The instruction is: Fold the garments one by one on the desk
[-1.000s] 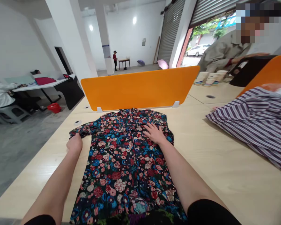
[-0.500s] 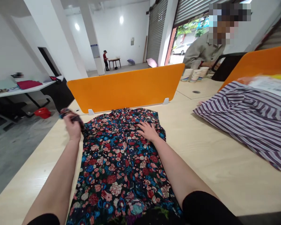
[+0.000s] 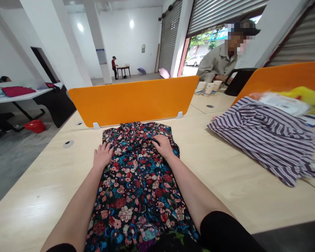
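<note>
left hand (image 3: 103, 155): fingers spread, on floral shirt (image 3: 139, 175) edge | right hand (image 3: 163, 146): loosely spread, upper shirt | shirt: on bench (image 3: 212, 168), near orange divider (image 3: 133, 101) | step: likely smoothing cloth | next calls for: light palms at creases

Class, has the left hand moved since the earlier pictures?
Yes, rightward. The left hand was left of the orange divider's left foot; now it rests on the floral garment, slightly right of that foot.
</note>
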Available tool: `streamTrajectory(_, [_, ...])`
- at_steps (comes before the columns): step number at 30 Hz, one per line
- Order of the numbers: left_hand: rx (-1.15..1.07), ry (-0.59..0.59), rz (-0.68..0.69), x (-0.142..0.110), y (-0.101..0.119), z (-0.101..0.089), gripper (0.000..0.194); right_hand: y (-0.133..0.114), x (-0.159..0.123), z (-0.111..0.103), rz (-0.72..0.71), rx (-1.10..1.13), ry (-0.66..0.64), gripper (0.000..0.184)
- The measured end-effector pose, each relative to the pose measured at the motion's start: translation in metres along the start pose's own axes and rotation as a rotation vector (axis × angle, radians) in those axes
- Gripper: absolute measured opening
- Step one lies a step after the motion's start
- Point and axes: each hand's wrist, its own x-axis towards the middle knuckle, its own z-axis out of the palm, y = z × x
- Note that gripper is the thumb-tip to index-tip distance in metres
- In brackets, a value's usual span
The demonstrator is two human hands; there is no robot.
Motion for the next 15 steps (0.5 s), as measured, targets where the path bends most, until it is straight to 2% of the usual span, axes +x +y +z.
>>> streamTrajectory(2, [0.006, -0.003, -0.052, 0.001, 0.001, 0.000, 0.060, -0.014, 0.002, -0.008, 0.011, 0.029, 0.047, 0.033])
streamTrajectory(5, [-0.004, -0.007, -0.070, 0.002, 0.004, -0.001, 0.062, -0.044, 0.011, -0.015, -0.072, 0.009, -0.007, 0.031])
streamTrajectory(7, [-0.011, -0.007, -0.069, 0.002, 0.005, -0.001, 0.062, -0.067, 0.023, -0.012, -0.115, -0.055, -0.038, 0.032])
streamTrajectory(11, [-0.020, -0.023, -0.071, 0.001, 0.004, -0.001, 0.063, -0.103, 0.054, 0.008, -0.076, -0.194, -0.130, 0.030])
streamTrajectory(13, [-0.023, -0.028, -0.073, 0.000, 0.004, -0.002, 0.063, -0.106, 0.066, 0.013, -0.040, -0.200, -0.200, 0.022])
streamTrajectory(15, [-0.036, -0.034, -0.085, 0.000, 0.004, -0.003, 0.063, -0.094, 0.073, 0.011, 0.055, -0.162, -0.160, 0.028])
